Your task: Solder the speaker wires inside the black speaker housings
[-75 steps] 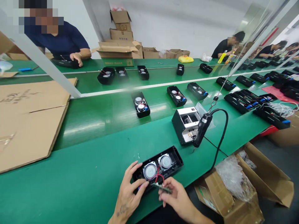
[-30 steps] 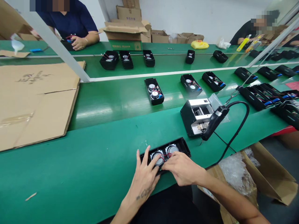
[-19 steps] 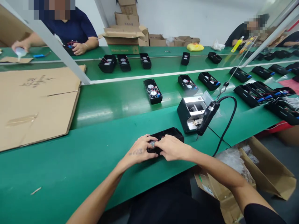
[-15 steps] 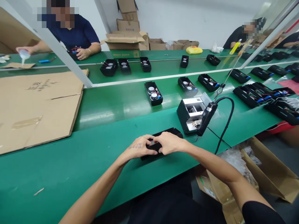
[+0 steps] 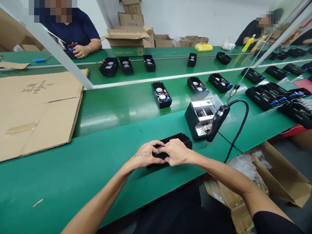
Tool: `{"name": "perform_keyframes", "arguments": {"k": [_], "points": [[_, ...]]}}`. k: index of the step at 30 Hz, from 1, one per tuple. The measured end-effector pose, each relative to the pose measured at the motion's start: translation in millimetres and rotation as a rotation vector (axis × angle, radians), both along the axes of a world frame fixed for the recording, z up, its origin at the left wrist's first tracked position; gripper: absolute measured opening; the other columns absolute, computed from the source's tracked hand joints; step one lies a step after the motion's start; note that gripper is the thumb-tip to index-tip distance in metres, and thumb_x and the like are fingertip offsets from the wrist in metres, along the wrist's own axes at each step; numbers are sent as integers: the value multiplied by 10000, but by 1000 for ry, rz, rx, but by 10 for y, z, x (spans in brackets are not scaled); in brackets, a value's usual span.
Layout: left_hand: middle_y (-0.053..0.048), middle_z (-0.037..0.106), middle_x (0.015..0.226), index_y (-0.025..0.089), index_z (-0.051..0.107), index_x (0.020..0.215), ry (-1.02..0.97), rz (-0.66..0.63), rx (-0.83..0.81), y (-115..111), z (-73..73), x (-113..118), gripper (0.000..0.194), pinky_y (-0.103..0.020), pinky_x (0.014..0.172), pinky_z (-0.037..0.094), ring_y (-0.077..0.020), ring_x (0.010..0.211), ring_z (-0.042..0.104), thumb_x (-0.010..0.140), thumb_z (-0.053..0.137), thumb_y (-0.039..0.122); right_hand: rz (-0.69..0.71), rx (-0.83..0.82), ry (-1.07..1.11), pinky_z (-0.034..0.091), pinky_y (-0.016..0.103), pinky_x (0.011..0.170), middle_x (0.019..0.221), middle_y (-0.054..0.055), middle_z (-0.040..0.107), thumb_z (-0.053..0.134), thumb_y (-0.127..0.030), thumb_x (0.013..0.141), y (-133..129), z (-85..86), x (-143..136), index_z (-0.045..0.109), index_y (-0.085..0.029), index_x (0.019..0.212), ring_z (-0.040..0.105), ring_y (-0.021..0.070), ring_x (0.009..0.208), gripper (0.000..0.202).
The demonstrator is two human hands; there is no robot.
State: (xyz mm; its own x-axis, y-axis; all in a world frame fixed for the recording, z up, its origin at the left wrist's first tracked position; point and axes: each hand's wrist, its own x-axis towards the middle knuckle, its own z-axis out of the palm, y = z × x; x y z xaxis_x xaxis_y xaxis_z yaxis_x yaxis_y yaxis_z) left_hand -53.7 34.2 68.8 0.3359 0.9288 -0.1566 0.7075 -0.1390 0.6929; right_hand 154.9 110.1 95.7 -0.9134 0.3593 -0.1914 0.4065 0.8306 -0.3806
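A black open housing (image 5: pixel 183 139) lies on the green bench in front of me, set at a slant. My left hand (image 5: pixel 148 154) is over its left end, thumb and fingers curled into and around it. From the right, my right hand (image 5: pixel 175 152) reaches over the middle, its fingertips close to those of my left hand. Between the fingertips shows a small part of a greenish piece with a bit of red; most of it is hidden. Both hands' fingers are bent in a grip inside the housing.
Right of the housing stands a black and silver device (image 5: pixel 198 118), with a hanging electric screwdriver (image 5: pixel 217 122) beside it. Flattened cardboard (image 5: pixel 36 113) covers the left. Beyond, a housing with two round speakers (image 5: pixel 161 95) sits among several others. A person (image 5: pixel 70 29) works across the line.
The view has shifted slightly. My hands stay at the housing with little movement. Across the line, the person's hand with the whitish container has left view at the left.
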Motion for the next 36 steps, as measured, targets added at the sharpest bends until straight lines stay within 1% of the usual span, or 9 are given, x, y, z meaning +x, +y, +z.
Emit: {"name": "perform_keyframes", "arguments": {"k": [6,9,11,13,15,17,23,28,36], "points": [[-15,688,1488,345,864,920,85,-7,158,-269,-86,164,105,-581,1221,451,-346,1407,601,830,888,395,82,95,66,519,394,854,1010,126,840,745,-253,931,-275,-164,194,785,-159,1124,775,287,949,218],[-35,587,1631,349,852,1019,244,13,394,-536,-249,303,182,-757,1244,367,-452,1569,424,841,888,357,42,103,420,553,426,914,1067,114,838,705,-234,992,-444,-202,503,736,-179,1178,760,270,992,196],[-46,529,1685,295,829,973,339,38,514,-697,-350,387,194,-845,1247,290,-514,1621,314,814,913,366,-203,140,753,582,444,928,1110,92,817,709,-241,1002,-432,-209,799,706,-238,1240,745,270,1031,238],[-57,524,1690,247,786,893,394,68,571,-804,-412,445,237,-878,1269,195,-543,1644,244,762,951,355,-640,286,1011,593,474,928,1129,94,769,720,-248,991,-275,-206,1121,683,-269,1278,723,289,1061,290],[-63,549,1671,234,753,868,407,87,590,-849,-438,471,273,-852,1303,148,-530,1649,249,735,968,337,-1065,457,1110,586,501,934,1247,134,705,721,-307,984,-7,-210,1403,624,-250,1388,703,313,1113,420],[-62,578,1647,237,736,876,383,92,597,-850,-449,467,294,-808,1332,141,-506,1645,286,733,971,341,-1263,460,1044,581,519,958,1386,179,651,714,-398,978,285,-230,1590,563,-221,1478,696,331,1170,552],[-49,627,1602,257,723,897,301,104,635,-807,-520,412,283,-700,1370,159,-457,1670,256,775,944,384,-1238,17,1091,630,427,859,999,72,787,887,-447,808,559,-398,1555,656,-199,1183,755,248,875,505],[-46,640,1589,274,729,917,278,114,673,-812,-571,410,218,-653,1382,147,-419,1681,248,808,892,368,-1043,-276,1257,515,323,516,585,-107,586,793,-384,889,418,-431,1458,607,-232,1130,546,147,444,340],[-59,657,1568,282,762,907,265,131,716,-604,-564,514,149,-679,1338,252,-412,1600,430,876,830,411,-1054,19,1589,481,290,506,546,-134,530,760,-409,918,717,243,1396,516,-260,1039,522,123,408,311]]}}
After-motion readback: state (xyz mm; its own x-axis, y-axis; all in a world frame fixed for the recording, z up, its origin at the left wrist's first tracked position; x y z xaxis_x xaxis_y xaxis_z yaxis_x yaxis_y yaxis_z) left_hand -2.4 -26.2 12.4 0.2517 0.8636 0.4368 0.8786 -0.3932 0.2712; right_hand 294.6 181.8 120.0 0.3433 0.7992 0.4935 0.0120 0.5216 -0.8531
